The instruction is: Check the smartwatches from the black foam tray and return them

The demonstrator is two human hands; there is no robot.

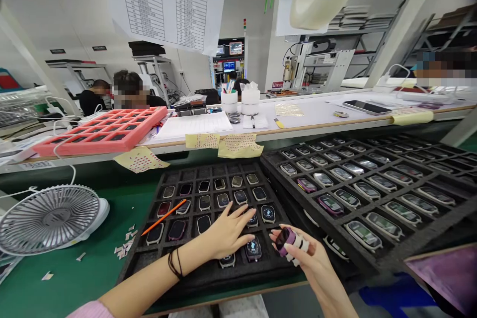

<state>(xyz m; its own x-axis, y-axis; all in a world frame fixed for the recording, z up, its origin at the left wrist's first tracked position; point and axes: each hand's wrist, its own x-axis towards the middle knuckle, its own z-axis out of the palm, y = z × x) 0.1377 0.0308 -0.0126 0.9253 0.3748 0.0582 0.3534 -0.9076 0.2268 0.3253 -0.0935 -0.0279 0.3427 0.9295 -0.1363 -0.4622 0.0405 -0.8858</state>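
Note:
My left hand (227, 233) lies open with fingers spread over the front rows of a black foam tray (149, 263), fingertips touching small watch bodies such as the one (253, 248) just below them. My right hand (301, 253) is closed round a purple watch body (285, 237), held just off the tray's right front corner; white tape wraps some of its fingers. An orange pencil (164, 217) lies slantwise across the tray's left cells.
A second black tray (276, 174) of watch bodies sits tilted at the right. A white fan (48, 218) stands left on the green mat, with paper scraps (124, 246) beside it. A red tray (97, 146), cups (240, 102) and papers are on the shelf behind. Other people sit far left.

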